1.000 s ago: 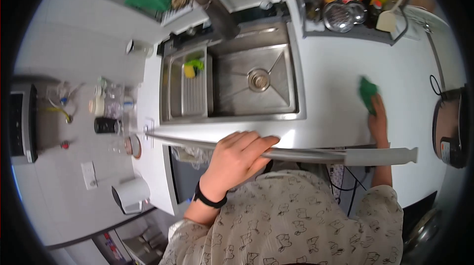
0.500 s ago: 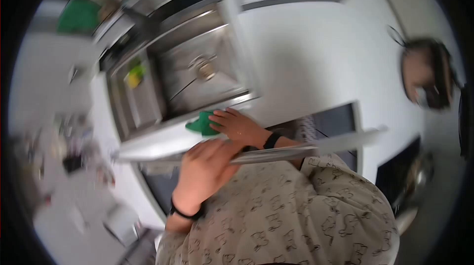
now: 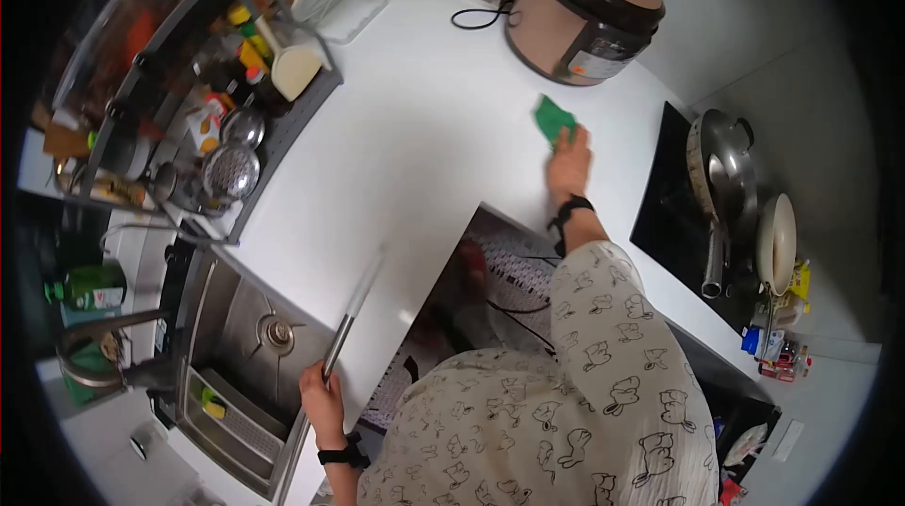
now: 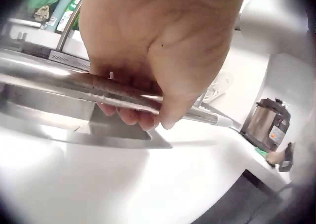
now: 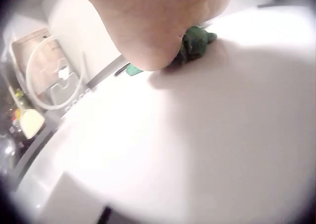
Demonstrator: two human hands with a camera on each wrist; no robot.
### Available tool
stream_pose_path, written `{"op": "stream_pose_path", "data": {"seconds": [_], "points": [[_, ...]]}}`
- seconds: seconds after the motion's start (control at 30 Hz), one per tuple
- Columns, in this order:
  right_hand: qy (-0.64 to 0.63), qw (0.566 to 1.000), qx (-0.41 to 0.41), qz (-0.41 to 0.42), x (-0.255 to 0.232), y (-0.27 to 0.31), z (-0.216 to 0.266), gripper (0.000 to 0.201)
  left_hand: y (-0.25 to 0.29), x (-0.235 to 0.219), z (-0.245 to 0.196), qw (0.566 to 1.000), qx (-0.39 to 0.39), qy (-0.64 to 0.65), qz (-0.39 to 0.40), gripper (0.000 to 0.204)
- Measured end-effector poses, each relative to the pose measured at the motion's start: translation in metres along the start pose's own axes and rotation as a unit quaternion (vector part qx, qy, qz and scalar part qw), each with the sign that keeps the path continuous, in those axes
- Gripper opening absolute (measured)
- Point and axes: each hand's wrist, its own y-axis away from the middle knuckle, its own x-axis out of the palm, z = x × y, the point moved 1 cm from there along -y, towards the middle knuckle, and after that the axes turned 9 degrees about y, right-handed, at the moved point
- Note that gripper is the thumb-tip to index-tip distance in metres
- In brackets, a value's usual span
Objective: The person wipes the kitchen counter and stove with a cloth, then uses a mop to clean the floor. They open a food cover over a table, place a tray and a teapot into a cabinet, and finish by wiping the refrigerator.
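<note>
My left hand [image 3: 323,402] grips a long metal pole [image 3: 351,318] with a pale end, low in the head view. In the left wrist view, its fingers and thumb curl round the shiny tube [image 4: 44,78], which slants above the counter edge by the sink. Out on the white counter [image 3: 405,129], my right hand [image 3: 570,165] holds a green cloth [image 3: 554,118] down near the brown electric cooker [image 3: 575,21]. In the right wrist view a bunched part of the cloth [image 5: 197,43] sticks out past the palm, which hides the fingers.
A steel sink [image 3: 240,308] with a yellow-green sponge [image 3: 215,407] lies at the lower left. Along the left stands a rack [image 3: 283,153] of ladles and bottles. To the right, a black cooktop [image 3: 665,181] carries a wok [image 3: 731,162] and a pale pan [image 3: 778,237].
The head view has swung right toward the cooker and cooktop. My right hand has carried the cloth from the sink's front edge across the counter. My left hand still grips the pole.
</note>
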Motion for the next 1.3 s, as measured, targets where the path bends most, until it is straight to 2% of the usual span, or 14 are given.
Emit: {"op": "stream_pose_path", "data": {"seconds": [0.07, 0.13, 0.2, 0.33, 0.47, 0.6, 0.63, 0.77, 0.83, 0.93, 1.0, 1.07, 1.17, 1.3], "points": [[-0.253, 0.942, 0.213, 0.053, -0.015, -0.005, -0.059, 0.045, -0.005, 0.015, 0.006, 1.0, 0.008, -0.009, -0.015, 0.024], [-0.108, 0.96, 0.258, 0.029, 0.043, -0.016, -0.124, 0.048, -0.008, 0.022, 0.007, 0.999, 0.002, -0.029, -0.021, 0.025], [0.042, 0.945, 0.294, 0.139, 0.033, -0.039, -0.145, 0.052, -0.009, 0.026, 0.005, 0.998, -0.006, -0.063, -0.009, 0.028], [-0.127, 0.911, 0.378, 0.109, 0.057, -0.136, -0.176, 0.055, -0.015, 0.029, 0.0, 0.982, -0.089, -0.166, 0.025, 0.03], [-0.221, 0.97, 0.094, -0.034, 0.124, -0.224, -0.213, 0.043, -0.007, 0.039, 0.027, 0.935, -0.047, -0.341, 0.084, 0.041], [-0.353, 0.934, 0.038, 0.032, 0.081, -0.227, -0.164, 0.021, -0.009, 0.037, 0.016, 0.952, -0.042, -0.291, 0.088, 0.047], [-0.362, 0.931, 0.043, 0.028, 0.066, -0.214, -0.155, 0.022, -0.007, 0.038, 0.035, 0.945, 0.023, -0.317, 0.078, 0.05], [-0.379, 0.923, 0.04, -0.044, 0.06, -0.14, -0.12, 0.029, -0.014, 0.04, 0.045, 0.965, -0.075, -0.24, 0.071, 0.049], [-0.363, 0.931, 0.015, -0.048, 0.038, -0.074, -0.086, 0.031, -0.02, 0.043, 0.108, 0.938, 0.127, -0.305, 0.107, 0.051], [-0.38, 0.913, -0.142, -0.035, 0.002, 0.039, -0.042, 0.033, -0.049, 0.046, 0.169, 0.887, 0.26, -0.35, 0.153, 0.055], [-0.395, 0.898, -0.191, -0.035, -0.025, 0.109, -0.061, 0.035, -0.055, 0.037, 0.097, 0.836, 0.239, -0.441, 0.224, 0.057], [-0.295, 0.946, -0.124, -0.041, -0.038, 0.15, -0.119, 0.037, -0.046, 0.038, 0.079, 0.89, 0.166, -0.414, 0.098, 0.057], [-0.132, 0.989, 0.038, -0.047, -0.045, 0.216, -0.216, 0.041, -0.028, 0.029, 0.037, 0.944, 0.094, -0.303, 0.091, 0.063], [-0.015, 0.953, 0.255, -0.163, -0.039, 0.262, -0.279, 0.03, -0.005, 0.02, 0.05, 0.904, 0.255, -0.343, 0.003, 0.073]]}}
